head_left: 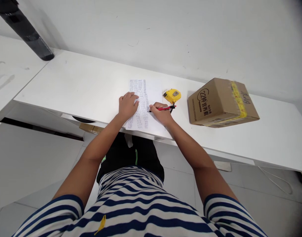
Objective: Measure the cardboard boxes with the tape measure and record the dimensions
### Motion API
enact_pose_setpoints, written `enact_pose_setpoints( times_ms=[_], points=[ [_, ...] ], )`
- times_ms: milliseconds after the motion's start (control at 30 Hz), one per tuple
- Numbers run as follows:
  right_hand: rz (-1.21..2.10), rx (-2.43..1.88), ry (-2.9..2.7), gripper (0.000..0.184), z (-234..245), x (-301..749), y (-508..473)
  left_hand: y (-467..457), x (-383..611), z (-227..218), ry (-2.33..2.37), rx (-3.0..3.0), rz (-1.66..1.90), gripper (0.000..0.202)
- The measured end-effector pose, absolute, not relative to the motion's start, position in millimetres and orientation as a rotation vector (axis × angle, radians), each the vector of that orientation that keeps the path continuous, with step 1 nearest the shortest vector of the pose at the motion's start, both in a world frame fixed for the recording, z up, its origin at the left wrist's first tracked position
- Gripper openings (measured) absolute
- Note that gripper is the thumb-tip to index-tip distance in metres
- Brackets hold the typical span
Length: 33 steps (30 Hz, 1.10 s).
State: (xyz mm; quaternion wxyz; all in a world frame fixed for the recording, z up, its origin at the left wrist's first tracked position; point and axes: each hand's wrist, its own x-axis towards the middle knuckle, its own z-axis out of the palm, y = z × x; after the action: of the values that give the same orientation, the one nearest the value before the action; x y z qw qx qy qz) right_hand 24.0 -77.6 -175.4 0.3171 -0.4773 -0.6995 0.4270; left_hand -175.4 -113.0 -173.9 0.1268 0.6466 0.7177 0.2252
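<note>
A white sheet of paper (154,89) lies on the desk in front of me, its left part covered with dense handwriting. My left hand (128,106) rests flat on the paper's left edge, fingers stretched out. In my right hand (162,113) is a red and black pen (167,108), gripped between thumb and fingers. The pen's tip is at the right side of the written columns; whether it touches the paper I cannot tell. Just beyond my right hand sits a yellow tape measure (173,95), partly over the sheet's right side.
A brown cardboard box (215,105) sealed with yellow tape stands to the right on the white desk (86,82). At the far left a dark wrapped tube (29,34) leans over the desk's back. A white wall (160,36) runs behind, and a cable (276,179) lies below right.
</note>
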Motion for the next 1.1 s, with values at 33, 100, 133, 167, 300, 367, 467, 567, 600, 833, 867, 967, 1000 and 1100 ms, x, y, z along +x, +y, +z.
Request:
enact_pose_setpoints(
  times_ms=[33, 100, 133, 167, 300, 367, 467, 567, 600, 833, 867, 967, 1000, 1100],
  points=[
    [1.118, -1.262, -1.842, 0.037, -175.4, 24.1, -77.9, -113.1, -175.4, -173.7, 2.091, 1.881, 0.653, 0.038],
    [1.107, -1.263, -1.831, 0.037, -175.2, 24.0, -78.8, -113.6, -175.3, -173.0, 2.091, 1.879, 0.642, 0.039],
    [1.100, -1.264, -1.817, 0.037, -175.0, 23.8, -79.3, -113.8, -175.2, -172.7, 2.090, 1.878, 0.636, 0.040],
    [1.090, -1.267, -1.802, 0.036, -174.9, 23.7, -79.6, -114.0, -175.1, -172.4, 2.090, 1.876, 0.630, 0.040],
    [1.072, -1.276, -1.808, 0.036, -174.8, 23.9, -79.6, -114.1, -174.6, -172.3, 2.092, 1.880, 0.635, 0.039],
    [1.090, -1.264, -1.836, 0.036, -175.1, 24.4, -78.9, -113.9, -174.3, -172.7, 2.091, 1.884, 0.640, 0.039],
    [1.093, -1.270, -1.826, 0.036, -175.4, 24.6, -78.4, -113.8, -174.1, -172.8, 2.090, 1.880, 0.639, 0.039],
    [1.082, -1.273, -1.816, 0.036, -176.1, 24.5, -78.8, -114.1, -174.1, -172.4, 2.088, 1.881, 0.635, 0.039],
    [1.082, -1.266, -1.821, 0.036, -176.6, 24.6, -79.0, -114.1, -174.2, -172.3, 2.087, 1.882, 0.634, 0.039],
    [1.007, -1.277, -1.818, 0.039, -180.4, 25.6, -78.4, -113.8, -174.0, -172.7, 2.085, 1.877, 0.633, 0.040],
    [1.012, -1.279, -1.825, 0.038, -180.6, 25.7, -78.2, -113.7, -173.8, -172.8, 2.083, 1.878, 0.635, 0.040],
    [1.042, -1.273, -1.839, 0.036, -180.2, 26.0, -77.8, -113.6, -173.5, -173.2, 2.082, 1.880, 0.636, 0.039],
    [1.047, -1.270, -1.836, 0.036, -180.0, 26.0, -77.8, -113.7, -173.5, -173.2, 2.084, 1.880, 0.637, 0.039],
    [1.038, -1.275, -1.825, 0.038, -179.4, 26.3, -77.9, -113.9, -173.4, -172.7, 2.081, 1.878, 0.641, 0.039]
  ],
)
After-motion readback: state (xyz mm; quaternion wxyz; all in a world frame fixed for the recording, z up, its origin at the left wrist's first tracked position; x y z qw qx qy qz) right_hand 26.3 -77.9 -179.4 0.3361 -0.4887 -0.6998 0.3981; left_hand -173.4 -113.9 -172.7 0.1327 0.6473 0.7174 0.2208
